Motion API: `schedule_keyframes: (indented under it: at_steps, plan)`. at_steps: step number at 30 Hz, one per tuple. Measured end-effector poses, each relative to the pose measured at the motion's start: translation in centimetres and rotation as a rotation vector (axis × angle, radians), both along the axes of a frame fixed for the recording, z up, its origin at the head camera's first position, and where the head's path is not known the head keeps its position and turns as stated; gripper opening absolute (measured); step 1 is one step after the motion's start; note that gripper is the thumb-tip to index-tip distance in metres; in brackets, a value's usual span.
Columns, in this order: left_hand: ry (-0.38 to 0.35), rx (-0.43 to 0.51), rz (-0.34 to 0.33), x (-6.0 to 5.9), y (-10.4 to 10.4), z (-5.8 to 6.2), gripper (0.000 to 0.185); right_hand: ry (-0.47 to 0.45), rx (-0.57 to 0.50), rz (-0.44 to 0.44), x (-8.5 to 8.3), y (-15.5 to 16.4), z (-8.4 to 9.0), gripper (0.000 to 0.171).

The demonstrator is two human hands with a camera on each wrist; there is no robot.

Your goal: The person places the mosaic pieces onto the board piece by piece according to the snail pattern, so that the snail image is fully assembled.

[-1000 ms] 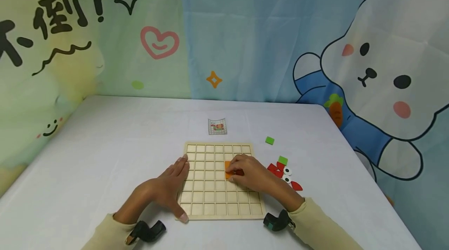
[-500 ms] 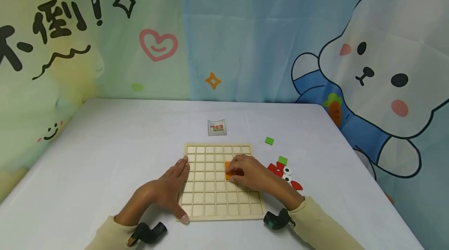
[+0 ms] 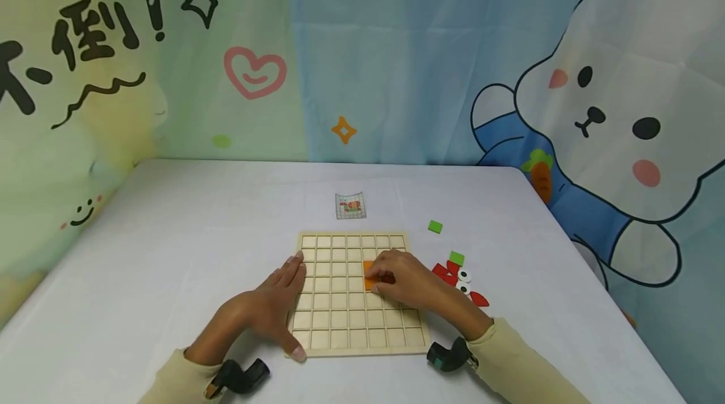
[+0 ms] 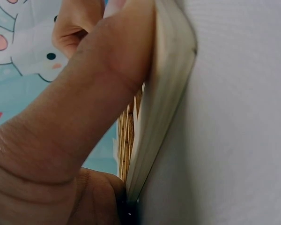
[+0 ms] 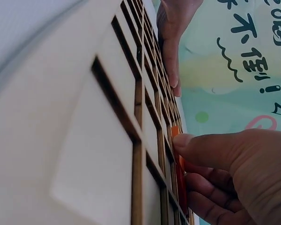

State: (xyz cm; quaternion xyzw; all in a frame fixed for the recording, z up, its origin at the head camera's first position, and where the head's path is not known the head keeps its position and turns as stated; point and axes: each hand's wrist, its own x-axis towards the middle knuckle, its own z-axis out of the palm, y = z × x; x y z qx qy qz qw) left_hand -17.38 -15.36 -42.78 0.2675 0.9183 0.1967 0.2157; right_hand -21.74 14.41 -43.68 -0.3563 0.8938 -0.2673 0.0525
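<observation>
My left hand lies spread along the left side of a wooden grid board, fingertips on its rim and thumb at the near left corner. The left wrist view has that thumb against the board's thick edge. Over the board's right half, my right hand has thumb and curled fingers at an orange tile in the grid. Up close, the right thumb presses on the orange tile's end, and a dark red piece shows beside the fingers, which partly hide both.
Right of the board lie several red pieces, two round eye pieces and a green tile. Another green tile lies farther back. Behind the board is a small picture card on the white table.
</observation>
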Motion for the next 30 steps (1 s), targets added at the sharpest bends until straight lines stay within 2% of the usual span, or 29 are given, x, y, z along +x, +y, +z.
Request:
schedule_keyframes:
  at_steps: [7, 12, 15, 22, 30]
  plan:
    - [0.006, -0.022, 0.001, -0.1, 0.2, -0.1, 0.146, 0.026, 0.002, -0.007, 0.0, 0.0, 0.1, 0.019]
    - [0.006, -0.017, 0.004, -0.1, 0.2, -0.2, 0.146, 0.001, -0.002, -0.011, 0.1, 0.1, 0.0, 0.02]
    - [0.004, -0.013, 0.002, -0.1, 0.1, -0.3, 0.146, -0.018, -0.042, -0.016, 0.2, 0.2, 0.0, 0.019]
    - [0.003, -0.009, -0.004, 0.0, 0.0, -0.3, 0.146, -0.017, -0.223, -0.021, 0.3, 1.0, -0.2, 0.019]
    - [-0.006, -0.019, 0.0, -0.1, 0.1, -0.1, 0.146, -0.002, -0.249, -0.04, 0.5, 1.7, 0.1, 0.018]
